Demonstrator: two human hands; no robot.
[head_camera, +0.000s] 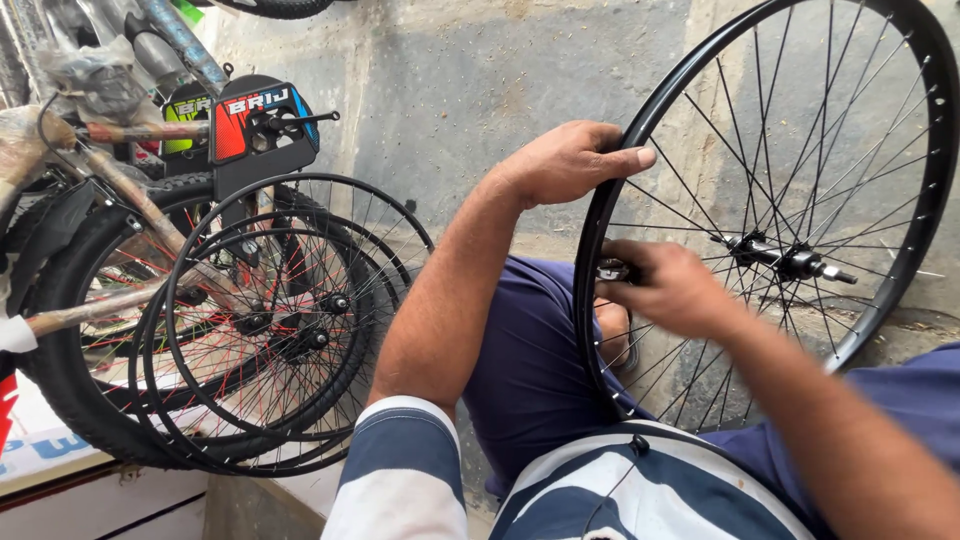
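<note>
Head view: left hand (570, 160) grips the black wheel rim (610, 200); right hand (665, 285) pinches a small spoke tool (612, 270).

left hand (565, 160) grips black wheel rim (700, 60); right hand (670, 285) among spokes (800, 150)

Black spoked bicycle wheel (900, 130), bare of tyre, stood upright.
Its rim rested across the lap; the silver axle hub (785, 260) sat at its centre, spokes thin and taut.
</note>
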